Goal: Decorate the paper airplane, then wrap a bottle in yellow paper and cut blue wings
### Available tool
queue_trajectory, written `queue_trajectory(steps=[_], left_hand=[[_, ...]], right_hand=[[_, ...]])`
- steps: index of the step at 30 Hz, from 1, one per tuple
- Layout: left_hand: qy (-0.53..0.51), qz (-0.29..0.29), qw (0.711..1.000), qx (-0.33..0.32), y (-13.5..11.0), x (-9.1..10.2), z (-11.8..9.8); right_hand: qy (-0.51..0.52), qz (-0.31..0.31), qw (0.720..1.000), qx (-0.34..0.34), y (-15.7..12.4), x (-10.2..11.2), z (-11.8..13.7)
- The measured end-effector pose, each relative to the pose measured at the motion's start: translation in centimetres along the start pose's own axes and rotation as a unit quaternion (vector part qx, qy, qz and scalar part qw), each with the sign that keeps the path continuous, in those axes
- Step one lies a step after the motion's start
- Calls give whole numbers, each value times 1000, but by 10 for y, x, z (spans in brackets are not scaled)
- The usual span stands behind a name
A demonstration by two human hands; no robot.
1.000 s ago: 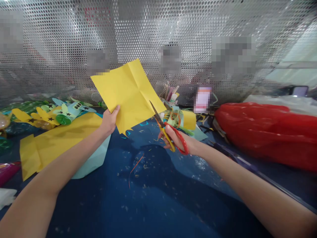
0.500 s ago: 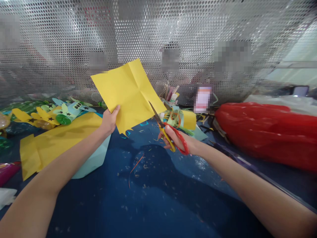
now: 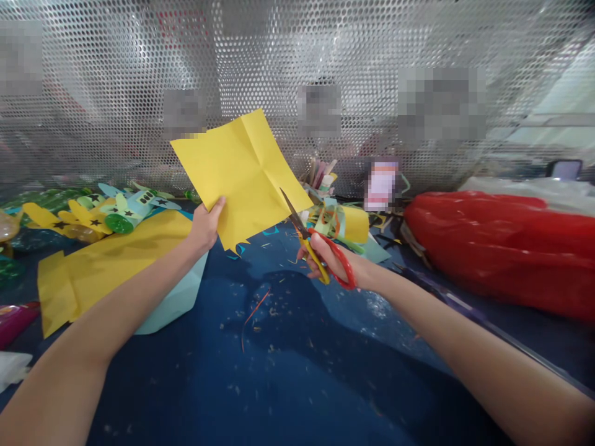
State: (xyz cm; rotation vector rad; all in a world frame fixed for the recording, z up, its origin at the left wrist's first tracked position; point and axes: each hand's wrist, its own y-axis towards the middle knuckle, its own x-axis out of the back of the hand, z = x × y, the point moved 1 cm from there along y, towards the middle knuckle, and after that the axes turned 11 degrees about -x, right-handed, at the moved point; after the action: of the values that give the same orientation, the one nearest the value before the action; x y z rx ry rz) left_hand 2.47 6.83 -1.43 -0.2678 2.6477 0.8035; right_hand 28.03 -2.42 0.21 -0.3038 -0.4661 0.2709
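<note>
My left hand (image 3: 207,226) pinches a sheet of yellow paper (image 3: 239,176) near its lower left edge, thumb in front. The sheet is held up above the table, with fold creases on its right part and a ragged cut along its bottom edge. In my right hand (image 3: 323,254) is a pair of scissors (image 3: 304,234) with one red and one yellow handle. The blades point up and left, in front of the sheet's lower right edge. Whether they grip the paper there I cannot tell.
Yellow card (image 3: 125,254) and light blue card (image 3: 179,297) lie at left, beside paper-and-bottle figures (image 3: 132,214). Paper scraps (image 3: 334,220) are heaped behind my right hand. A red plastic bag (image 3: 493,248) lies at right. Perforated metal (image 3: 260,68) rises behind. Scraps dot the blue table (image 3: 223,371).
</note>
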Motion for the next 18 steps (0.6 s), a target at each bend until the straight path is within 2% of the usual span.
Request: queue_trajectory(steps=[10,14,18], left_hand=[[-6,0,1000,-1,2,2,2],[-4,-2,1000,0,2,1,0],[5,-9,1000,-1,2,0,-2]], right_hand=[[28,16,999,-7,5,-1,-3],[22,-1,1000,-15,4,-2,-4],[-2,-26,1000,13,5,-2,-7]])
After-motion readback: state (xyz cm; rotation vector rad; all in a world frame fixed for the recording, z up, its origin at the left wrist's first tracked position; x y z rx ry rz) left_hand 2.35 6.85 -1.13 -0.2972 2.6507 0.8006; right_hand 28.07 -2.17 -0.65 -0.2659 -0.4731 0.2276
